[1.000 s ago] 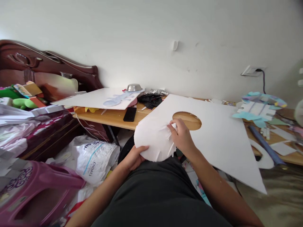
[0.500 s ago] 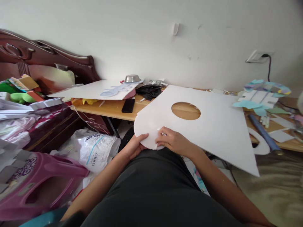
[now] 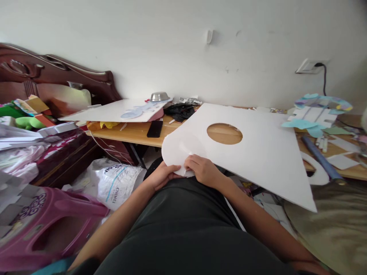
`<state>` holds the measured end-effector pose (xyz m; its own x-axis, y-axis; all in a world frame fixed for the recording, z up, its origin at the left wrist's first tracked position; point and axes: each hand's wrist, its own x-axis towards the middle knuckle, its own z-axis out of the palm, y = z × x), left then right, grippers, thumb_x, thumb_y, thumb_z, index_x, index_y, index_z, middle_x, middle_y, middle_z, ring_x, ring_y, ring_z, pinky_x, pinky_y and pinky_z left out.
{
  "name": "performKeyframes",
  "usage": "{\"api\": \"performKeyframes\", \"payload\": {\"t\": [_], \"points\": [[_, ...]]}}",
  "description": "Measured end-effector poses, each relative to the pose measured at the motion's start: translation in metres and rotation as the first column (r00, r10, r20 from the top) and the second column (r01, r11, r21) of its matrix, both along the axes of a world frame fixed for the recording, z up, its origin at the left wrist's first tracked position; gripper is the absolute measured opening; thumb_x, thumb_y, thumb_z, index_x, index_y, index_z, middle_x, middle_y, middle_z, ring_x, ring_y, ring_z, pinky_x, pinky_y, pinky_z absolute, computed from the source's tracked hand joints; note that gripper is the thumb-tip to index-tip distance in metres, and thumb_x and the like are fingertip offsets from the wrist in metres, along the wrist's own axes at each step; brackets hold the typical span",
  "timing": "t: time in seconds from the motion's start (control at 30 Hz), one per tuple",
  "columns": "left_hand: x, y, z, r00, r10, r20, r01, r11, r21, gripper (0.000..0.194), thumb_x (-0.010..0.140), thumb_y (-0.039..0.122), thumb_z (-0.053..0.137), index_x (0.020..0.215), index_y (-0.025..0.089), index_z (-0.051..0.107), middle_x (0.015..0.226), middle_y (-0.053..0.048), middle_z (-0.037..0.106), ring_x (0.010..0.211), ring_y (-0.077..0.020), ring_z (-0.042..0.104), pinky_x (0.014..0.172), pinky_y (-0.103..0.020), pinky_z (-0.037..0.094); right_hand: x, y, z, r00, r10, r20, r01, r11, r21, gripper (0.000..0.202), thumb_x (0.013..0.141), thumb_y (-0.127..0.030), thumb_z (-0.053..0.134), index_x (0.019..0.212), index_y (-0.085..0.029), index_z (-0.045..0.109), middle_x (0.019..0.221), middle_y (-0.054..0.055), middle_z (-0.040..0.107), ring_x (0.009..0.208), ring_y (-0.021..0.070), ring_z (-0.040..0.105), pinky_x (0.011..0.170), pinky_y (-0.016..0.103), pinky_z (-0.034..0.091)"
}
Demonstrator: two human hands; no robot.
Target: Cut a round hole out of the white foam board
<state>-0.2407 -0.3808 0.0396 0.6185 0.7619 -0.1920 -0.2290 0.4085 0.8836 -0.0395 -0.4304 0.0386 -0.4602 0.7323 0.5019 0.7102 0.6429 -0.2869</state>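
A round white foam-board piece point(image 3: 174, 151) lies over the near left part of a large white foam board point(image 3: 266, 152), close to my body. My left hand point(image 3: 164, 175) grips the round piece's near edge, thumb on top and fingers underneath. My right hand point(image 3: 205, 170) is closed in a pinch at the same edge, just right of the left thumb. A small white tip shows above its fingers; what they hold is mostly hidden. An oval hole point(image 3: 224, 133) in the large board shows the wooden table beneath.
The wooden table point(image 3: 134, 134) holds a black phone point(image 3: 155, 129), a black plastic bag point(image 3: 180, 111) and a metal bowl point(image 3: 159, 96). To the right are a blue roll point(image 3: 322, 158) and a coloured paper construction point(image 3: 317, 114). A pink stool point(image 3: 65, 214) and white sack point(image 3: 120, 181) stand low left.
My right hand has shifted slightly left along the round piece's edge, closer to the left thumb, and its fingers have turned more downward. My left hand keeps its grip.
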Motion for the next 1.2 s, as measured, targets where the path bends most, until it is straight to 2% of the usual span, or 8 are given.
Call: {"api": "performKeyframes", "payload": {"t": [0.13, 0.33, 0.43, 0.57, 0.63, 0.93, 1.07, 1.2], "points": [[0.003, 0.001, -0.002, 1.0, -0.015, -0.013, 0.015, 1.0, -0.002, 0.049, 0.071, 0.02, 0.079, 0.117, 0.01, 0.065, 0.106, -0.013, 0.073, 0.087, -0.0228, 0.069, 0.081, -0.035, 0.057, -0.003, -0.002, -0.01, 0.988, -0.049, -0.147, 0.042, 0.998, -0.049, 0.028, 0.083, 0.001, 0.038, 0.088, -0.021, 0.054, 0.087, 0.003, 0.058, 0.08, 0.0169, 0.053, 0.072, 0.028, 0.043], [0.002, 0.001, -0.002, 0.998, -0.039, -0.052, 0.04, 0.999, 0.013, 0.048, 0.07, 0.02, 0.078, 0.115, 0.012, 0.067, 0.106, -0.012, 0.072, 0.088, -0.0218, 0.068, 0.078, -0.031, 0.054, -0.009, -0.008, -0.025, 0.934, -0.099, -0.343, 0.072, 0.993, -0.09, 0.03, 0.078, 0.001, 0.037, 0.089, -0.023, 0.051, 0.088, 0.002, 0.057, 0.082, 0.016, 0.055, 0.073, 0.027, 0.044], [0.001, 0.0, -0.003, 0.997, -0.043, -0.07, 0.046, 0.998, 0.035, 0.05, 0.069, 0.021, 0.079, 0.116, 0.013, 0.066, 0.105, -0.01, 0.072, 0.088, -0.0212, 0.066, 0.078, -0.031, 0.052, -0.01, -0.007, -0.031, 0.899, -0.128, -0.42, 0.089, 0.99, -0.113, 0.026, 0.082, -0.002, 0.037, 0.089, -0.024, 0.049, 0.087, 0.001, 0.055, 0.082, 0.0161, 0.055, 0.074, 0.028, 0.044], [0.002, 0.0, -0.005, 0.995, -0.027, -0.095, 0.032, 0.998, 0.05, 0.046, 0.068, 0.021, 0.08, 0.111, 0.013, 0.068, 0.099, -0.008, 0.072, 0.082, -0.0183, 0.064, 0.073, -0.027, 0.05, -0.01, -0.003, -0.038, 0.82, -0.212, -0.532, 0.16, 0.977, -0.143, 0.012, 0.093, -0.015, 0.041, 0.09, -0.024, 0.048, 0.087, 0.002, 0.055, 0.081, 0.0167, 0.054, 0.075, 0.029, 0.045], [0.003, 0.001, -0.005, 0.995, -0.031, -0.091, 0.035, 0.999, 0.041, 0.047, 0.068, 0.022, 0.08, 0.113, 0.014, 0.067, 0.102, -0.008, 0.072, 0.084, -0.0193, 0.064, 0.075, -0.029, 0.05, -0.009, -0.002, -0.039, 0.794, -0.232, -0.562, 0.177, 0.973, -0.15, 0.009, 0.095, -0.02, 0.043, 0.089, -0.024, 0.048, 0.086, 0.001, 0.055, 0.081, 0.0168, 0.054, 0.075, 0.03, 0.045], [0.003, 0.0, -0.006, 0.996, -0.045, -0.074, 0.046, 0.999, 0.013, 0.046, 0.069, 0.022, 0.08, 0.112, 0.013, 0.069, 0.106, -0.011, 0.073, 0.088, -0.0223, 0.066, 0.08, -0.032, 0.051, -0.008, -0.004, -0.043, 0.695, -0.296, -0.655, 0.245, 0.954, -0.17, 0.013, 0.099, -0.032, 0.044, 0.09, -0.023, 0.049, 0.085, 0.001, 0.055, 0.076, 0.0166, 0.053, 0.073, 0.029, 0.045], [0.003, 0.001, -0.006, 0.997, -0.044, -0.058, 0.043, 0.999, -0.01, 0.05, 0.068, 0.021, 0.08, 0.115, 0.013, 0.066, 0.109, -0.012, 0.073, 0.094, -0.0239, 0.068, 0.084, -0.033, 0.053, -0.008, -0.003, -0.046, 0.669, -0.271, -0.692, 0.244, 0.96, -0.14, 0.015, 0.099, -0.035, 0.045, 0.091, -0.023, 0.05, 0.086, 0.001, 0.055, 0.076, 0.0161, 0.053, 0.073, 0.03, 0.045], [0.003, 0.0, -0.003, 0.997, -0.041, -0.063, 0.039, 0.999, -0.038, 0.053, 0.069, 0.02, 0.079, 0.119, 0.013, 0.064, 0.109, -0.013, 0.073, 0.097, -0.0256, 0.069, 0.084, -0.034, 0.055, -0.006, -0.003, -0.048, 0.631, -0.278, -0.725, 0.215, 0.96, -0.18, 0.018, 0.099, -0.039, 0.046, 0.091, -0.023, 0.051, 0.085, 0.0, 0.055, 0.072, 0.0158, 0.05, 0.07, 0.03, 0.044]]}}
